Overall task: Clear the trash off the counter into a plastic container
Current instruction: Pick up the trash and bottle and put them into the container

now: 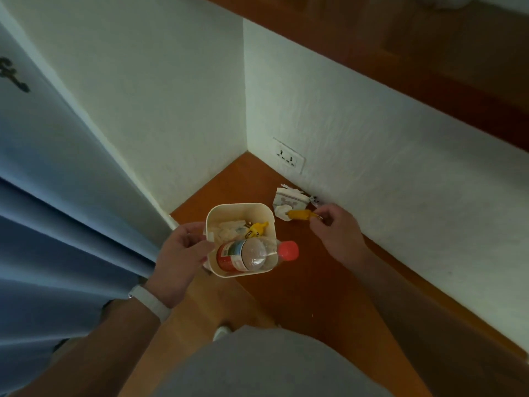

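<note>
Fingertips of the right hand (333,230) are pinching the right end of the small yellow plastic wrapper (300,214), its long axis running left toward the cream square plastic container (270,219) that the left hand (183,253) is gripping nearby.

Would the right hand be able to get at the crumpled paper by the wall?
Probably yes: the right hand, pinching a yellow wrapper, is right beside the crumpled paper, with nothing between them.

White walls (171,96), blue curtain (51,224)
</note>
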Tool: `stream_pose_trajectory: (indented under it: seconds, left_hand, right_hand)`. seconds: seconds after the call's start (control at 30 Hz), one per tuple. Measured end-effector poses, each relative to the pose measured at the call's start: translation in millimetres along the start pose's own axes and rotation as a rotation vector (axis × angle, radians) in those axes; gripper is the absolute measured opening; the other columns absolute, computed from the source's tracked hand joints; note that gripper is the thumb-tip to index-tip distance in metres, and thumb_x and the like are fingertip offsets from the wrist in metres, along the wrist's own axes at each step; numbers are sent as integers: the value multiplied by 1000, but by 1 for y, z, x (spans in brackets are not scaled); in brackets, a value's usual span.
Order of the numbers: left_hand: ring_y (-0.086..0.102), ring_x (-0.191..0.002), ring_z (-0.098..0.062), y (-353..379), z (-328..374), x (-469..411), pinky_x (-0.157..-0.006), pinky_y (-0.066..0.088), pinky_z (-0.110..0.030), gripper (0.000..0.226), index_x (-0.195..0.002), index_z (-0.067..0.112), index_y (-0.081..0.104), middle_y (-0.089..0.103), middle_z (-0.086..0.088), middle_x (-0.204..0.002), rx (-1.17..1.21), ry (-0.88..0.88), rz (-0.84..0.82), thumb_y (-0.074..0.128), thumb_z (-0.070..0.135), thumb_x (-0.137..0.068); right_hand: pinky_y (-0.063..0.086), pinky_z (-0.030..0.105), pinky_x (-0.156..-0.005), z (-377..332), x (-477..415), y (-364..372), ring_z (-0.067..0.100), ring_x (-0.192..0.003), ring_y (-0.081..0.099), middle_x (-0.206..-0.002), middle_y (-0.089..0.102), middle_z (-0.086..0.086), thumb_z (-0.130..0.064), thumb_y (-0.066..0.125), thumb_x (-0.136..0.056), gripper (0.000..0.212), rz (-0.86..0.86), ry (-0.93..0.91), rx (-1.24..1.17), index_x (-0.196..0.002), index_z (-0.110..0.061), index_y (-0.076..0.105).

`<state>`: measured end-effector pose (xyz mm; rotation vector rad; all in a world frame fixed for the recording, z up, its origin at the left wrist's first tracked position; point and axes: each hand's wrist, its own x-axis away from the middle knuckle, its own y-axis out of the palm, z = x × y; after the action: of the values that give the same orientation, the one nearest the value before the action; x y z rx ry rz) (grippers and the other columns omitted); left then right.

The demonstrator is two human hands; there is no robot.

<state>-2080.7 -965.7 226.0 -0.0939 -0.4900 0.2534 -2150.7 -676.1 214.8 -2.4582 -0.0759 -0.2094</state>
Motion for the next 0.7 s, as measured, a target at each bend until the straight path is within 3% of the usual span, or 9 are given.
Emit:
stream_pose_trajectory:
  seconds: [0.1,0.17,0.3,0.4,0.6,0.7]
  left_hand:
    - [74,-94,-29,0,1,-3,-75,62,-43,31,-119,23,65,75,-10,-102,8,-11,-20,70,10,-91]
    - [74,-98,-30,2,3,-3,-85,62,-49,30,-119,22,65,75,-11,-105,25,-19,-30,69,8,-92]
    - [74,-96,-26,3,5,-4,-81,62,-41,31,-119,22,63,74,-9,-104,46,-21,-29,68,7,-92]
    - [74,-94,-26,1,6,-5,-81,62,-42,30,-117,22,64,73,-8,-103,66,-26,-32,68,7,-92]
    - [75,-92,-31,-5,0,-10,-80,62,-44,31,-115,19,66,74,-11,-100,82,-46,-3,70,3,-90]
    - [74,-91,-35,-6,-2,-13,-82,62,-49,30,-111,20,67,74,-12,-97,72,-61,28,71,2,-88]
  right_hand:
    - [42,20,-56,-34,3,-9,4,-64,52,-77,61,-5,-22,66,-89,4,13,-84,-82,-92,-24,65]
    - [45,24,-60,-50,3,-13,6,-66,55,-77,64,0,-20,70,-86,10,-32,-142,-148,-85,-29,66]
    - [51,33,-67,-63,-6,-5,13,-71,63,-79,68,-2,-26,70,-82,5,-186,-197,-76,-85,-29,68]
    - [50,30,-64,-63,-20,8,4,-66,59,-76,65,-9,-31,68,-79,6,-236,-233,35,-84,-30,66]
    - [46,20,-68,-63,-40,30,0,-81,62,-87,67,-13,-28,70,-84,9,-319,-237,76,-92,-30,65]
    - [47,22,-69,-55,-44,33,2,-82,61,-88,65,-13,-29,67,-86,9,-306,-220,87,-94,-28,64]
